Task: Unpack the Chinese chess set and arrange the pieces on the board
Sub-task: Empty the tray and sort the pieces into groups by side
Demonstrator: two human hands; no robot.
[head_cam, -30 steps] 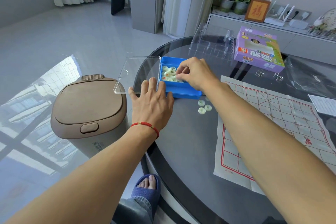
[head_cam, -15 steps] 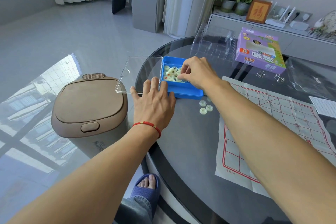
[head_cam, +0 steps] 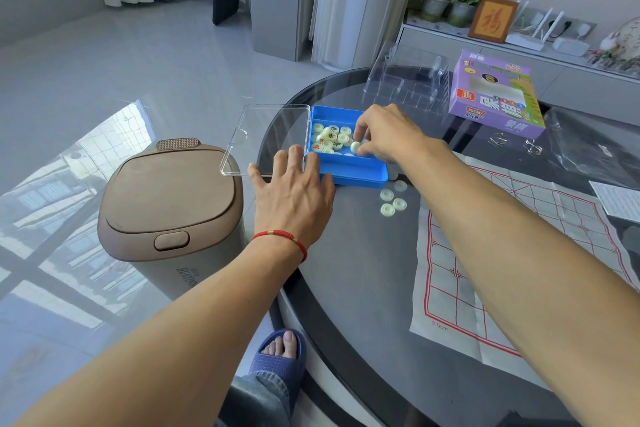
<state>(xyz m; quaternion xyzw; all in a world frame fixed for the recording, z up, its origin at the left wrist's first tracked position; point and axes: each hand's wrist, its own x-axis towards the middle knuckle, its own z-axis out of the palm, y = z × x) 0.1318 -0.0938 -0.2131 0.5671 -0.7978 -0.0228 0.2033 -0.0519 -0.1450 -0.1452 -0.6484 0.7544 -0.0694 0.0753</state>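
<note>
A blue plastic box [head_cam: 353, 173] stands open on the round glass table, its clear lid [head_cam: 266, 135] swung out to the left. Several pale round chess pieces [head_cam: 329, 139] lie inside it. My right hand [head_cam: 388, 135] reaches into the box and pinches one pale piece [head_cam: 355, 147] between thumb and fingers. My left hand [head_cam: 294, 191] lies flat with straight fingers against the box's left front corner and lid hinge. Several loose pieces [head_cam: 391, 201] rest on the glass just in front of the box. The paper board [head_cam: 485, 270] with red grid lines lies to the right.
A purple game carton [head_cam: 491, 97] and a clear plastic insert [head_cam: 405, 80] sit at the back of the table [head_cam: 346, 288]. Two metal clips [head_cam: 516, 144] and a printed leaflet [head_cam: 620, 199] lie right of the board. A brown lidded bin [head_cam: 166, 211] stands on the floor beside the table.
My right hand has closed its fingertips round one pale piece and raised it slightly inside the box. My left hand has stayed against the box.
</note>
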